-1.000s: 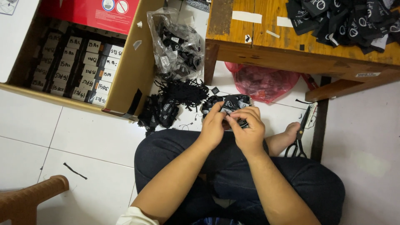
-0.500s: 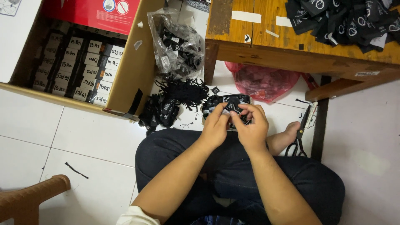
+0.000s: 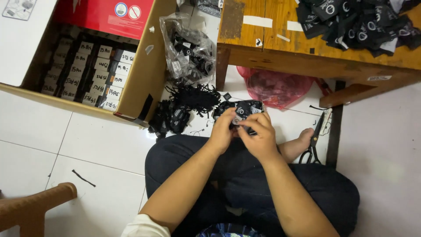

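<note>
Both hands work over the lap: left hand [image 3: 222, 131] and right hand [image 3: 258, 137], fingers clamped on a bundle of small black tags [image 3: 244, 110] with white marks. One pair of scissors [image 3: 313, 145] lies on the floor [image 3: 87, 145].

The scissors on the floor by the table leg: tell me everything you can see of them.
The black-handled scissors lie flat on the white tiled floor, closed as far as can be told, with their dark blades pointing up and away from the person and the two loop handles nearest. They sit beside the person's bare foot and next to the wooden table's leg. Neither hand touches them.
</note>
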